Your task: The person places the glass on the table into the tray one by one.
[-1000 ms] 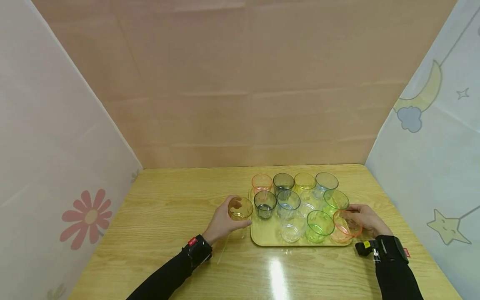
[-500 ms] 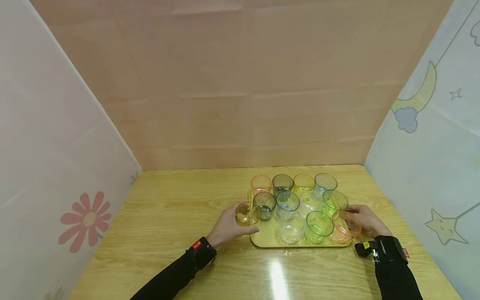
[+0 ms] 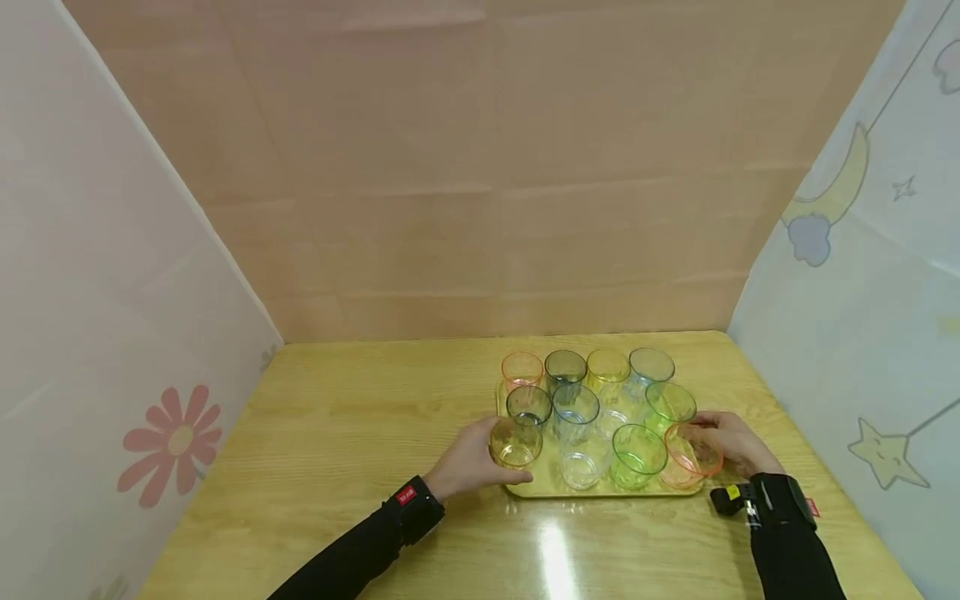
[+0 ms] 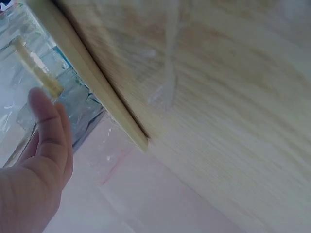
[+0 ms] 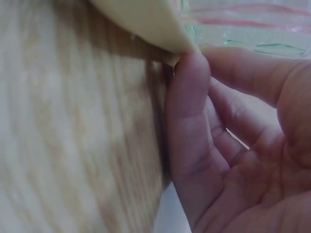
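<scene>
In the head view my left hand [image 3: 474, 461] grips an amber glass [image 3: 516, 443], upright, at the front left corner of a pale yellow tray [image 3: 542, 479]. Whether its base touches the tray cannot be told. My right hand [image 3: 735, 442] pinches the tray's right edge, thumb above and fingers beneath, as the right wrist view shows at the tray rim [image 5: 150, 26]. Just beside those fingers stands an orange glass [image 3: 684, 471]. A green glass [image 3: 638, 454] and a clear glass [image 3: 583, 467] share the front row. Behind the amber glass is a dark grey glass [image 3: 529, 402].
Several more glasses fill the tray's back, among them a pink one [image 3: 522, 368], a yellow one [image 3: 609, 367] and a blue one [image 3: 652, 365]. The wooden table [image 3: 360, 408] meets a brown back wall [image 3: 495, 250] and printed side panels.
My left hand has carried the amber glass right and toward the front, from beside the tray to over its front left corner. My right hand has stayed at the tray's edge.
</scene>
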Available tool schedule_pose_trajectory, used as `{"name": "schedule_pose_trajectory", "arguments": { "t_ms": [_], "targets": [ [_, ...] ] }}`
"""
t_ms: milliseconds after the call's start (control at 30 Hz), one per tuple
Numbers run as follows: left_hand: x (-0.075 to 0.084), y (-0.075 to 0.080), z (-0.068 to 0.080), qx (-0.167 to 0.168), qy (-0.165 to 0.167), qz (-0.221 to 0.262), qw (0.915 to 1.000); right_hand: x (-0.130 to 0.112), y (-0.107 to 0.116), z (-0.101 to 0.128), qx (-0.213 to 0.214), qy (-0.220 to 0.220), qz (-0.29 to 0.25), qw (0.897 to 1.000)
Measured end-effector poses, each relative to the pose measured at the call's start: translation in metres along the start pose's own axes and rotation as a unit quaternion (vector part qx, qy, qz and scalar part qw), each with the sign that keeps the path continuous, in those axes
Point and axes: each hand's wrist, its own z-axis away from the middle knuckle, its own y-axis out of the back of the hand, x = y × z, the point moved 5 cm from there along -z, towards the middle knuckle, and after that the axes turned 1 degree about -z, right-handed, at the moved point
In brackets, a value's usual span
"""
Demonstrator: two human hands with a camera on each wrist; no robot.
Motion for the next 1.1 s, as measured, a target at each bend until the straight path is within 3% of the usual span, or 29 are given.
{"name": "schedule_pose_trajectory", "arguments": {
  "t_ms": [200,433,733,967,1100],
  "targets": [
    [0.005,-0.012,0.004,-0.029,0.001,-0.041,0.9987,0.003,-0.002,0.004,-0.006,0.003,-0.004,1.0],
    [0.009,-0.018,-0.003,-0.042,-0.015,-0.058,0.9973,0.001,0.002,0.003,0.0,-0.003,0.003,1.0],
    [0.01,-0.015,-0.007,-0.031,-0.002,-0.085,0.9959,-0.004,0.003,0.0,0.002,0.005,0.012,1.0],
    [0.007,-0.017,-0.003,-0.038,-0.007,-0.059,0.9975,-0.005,0.001,0.002,-0.003,0.006,0.006,1.0],
    [0.005,-0.01,0.0,-0.043,-0.008,-0.062,0.9971,-0.003,0.001,0.004,-0.003,0.023,0.013,1.0]
  ]
}}
